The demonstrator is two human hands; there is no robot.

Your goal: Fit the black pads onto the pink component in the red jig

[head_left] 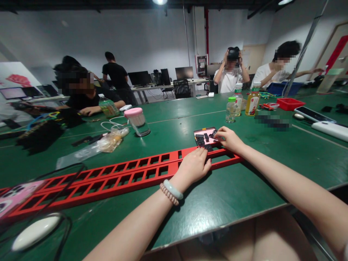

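Observation:
A long red frame (114, 177) with rows of rectangular openings lies across the green table (223, 195). My left hand (193, 166) rests palm down on its right part, fingers curled over the rail; bracelets circle that wrist. My right hand (228, 138) reaches to a small pink tray (202, 132) just behind the frame's right end, fingertips pinching among several small black parts (203, 140) in it. Whether a part is between the fingers is not visible.
A jar with a pink lid (137, 121), a crumpled plastic bag (95, 148), bottles (241, 103), a red bin (289, 104) and phones (314, 114) stand further back. A pink phone (15, 195) and cables lie at the left. Several other people sit at the table's far side.

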